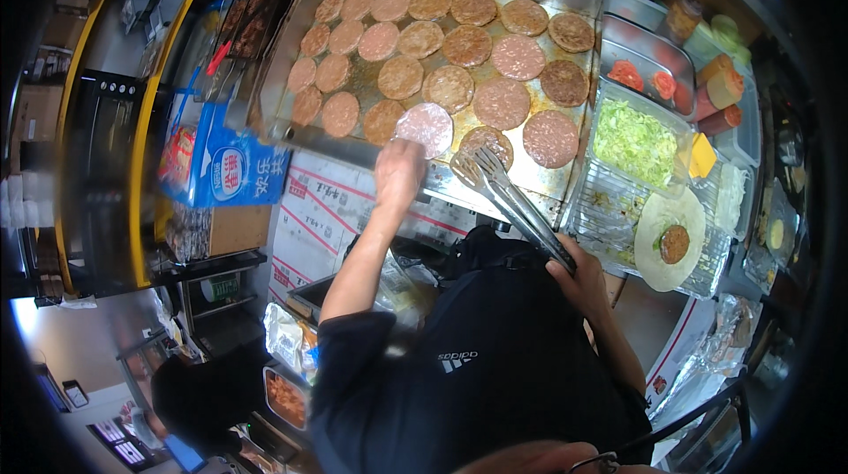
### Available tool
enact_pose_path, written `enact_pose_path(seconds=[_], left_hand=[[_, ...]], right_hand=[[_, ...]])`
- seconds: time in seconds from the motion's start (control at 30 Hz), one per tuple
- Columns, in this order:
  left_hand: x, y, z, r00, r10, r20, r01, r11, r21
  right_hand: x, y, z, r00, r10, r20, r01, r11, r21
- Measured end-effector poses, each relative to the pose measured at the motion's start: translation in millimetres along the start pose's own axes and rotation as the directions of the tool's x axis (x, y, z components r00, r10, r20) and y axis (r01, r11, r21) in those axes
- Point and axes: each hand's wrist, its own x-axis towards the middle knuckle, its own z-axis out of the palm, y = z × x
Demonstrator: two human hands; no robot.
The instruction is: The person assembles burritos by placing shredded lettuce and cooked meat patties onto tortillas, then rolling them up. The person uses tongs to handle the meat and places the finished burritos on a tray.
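Note:
A steel griddle (358, 154) in front of me carries rows of round meat patties, some browned and some still pink. My left hand (400, 172) is at its front edge, fingers closed at the near rim of a pale pink patty (426, 128). Whether that patty rests fully on the metal, I cannot tell. My right hand (579, 275) grips metal tongs (526, 213) by the handle end. The heads of the tongs are over a browned patty (491, 142) near the front; whether they touch it is not clear.
Right of the griddle, a wire rack (609, 225) holds a tub of shredded lettuce (636, 140) and a flatbread (658, 269) topped with a patty (675, 244). A tray of sliced tomato (627, 76) and sauce bottles (720, 90) stand behind. A blue bag (234, 160) sits at left.

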Motion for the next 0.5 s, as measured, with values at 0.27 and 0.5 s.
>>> enact_pose_path(seconds=[0.27, 0.5], left_hand=[[6.7, -5.6, -8.9, 0.994, 0.103, 0.029, -0.101, 0.993, -0.059], [7.0, 16.7, -11.6, 0.98, -0.154, 0.127, 0.186, 0.937, -0.297]], right_hand=[[-2.4, 8.2, 6.6, 0.999, -0.025, -0.022, 0.026, 1.0, 0.002], [0.0, 6.2, 6.7, 0.999, -0.001, -0.033, 0.002, 1.0, 0.024]])
